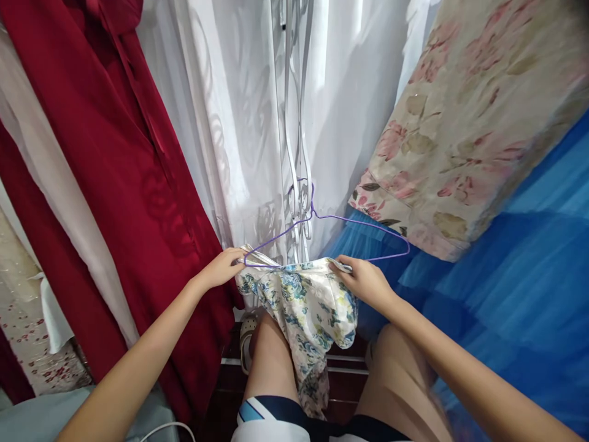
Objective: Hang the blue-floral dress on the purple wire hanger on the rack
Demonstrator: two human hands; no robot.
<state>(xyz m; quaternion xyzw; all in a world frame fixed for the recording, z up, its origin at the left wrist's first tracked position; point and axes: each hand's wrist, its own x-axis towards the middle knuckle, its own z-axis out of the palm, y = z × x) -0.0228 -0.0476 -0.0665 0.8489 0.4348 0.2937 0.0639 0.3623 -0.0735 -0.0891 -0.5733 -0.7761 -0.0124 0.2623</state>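
A white garment with a blue and green floral print (299, 301), perhaps a dress, hangs down between my knees. My left hand (225, 267) pinches its upper left edge, near the left end of a purple hanger (359, 220). At the top right of the garment, my right hand (361, 276) has its fingers closed on the edge. The hanger's left end is inside the garment's opening or strap; its right end sticks out past my right hand. Its hook is up by a white metal rack piece (294, 141); whether it hangs there I cannot tell.
Dark red garments (138, 184) hang on the left, with white fabric (239, 123) behind. To the right are a pink floral garment (442, 153) and blue tulle (519, 276). A white cable (170, 425) lies at the lower left. A white bar (345, 371) crosses low near my feet.
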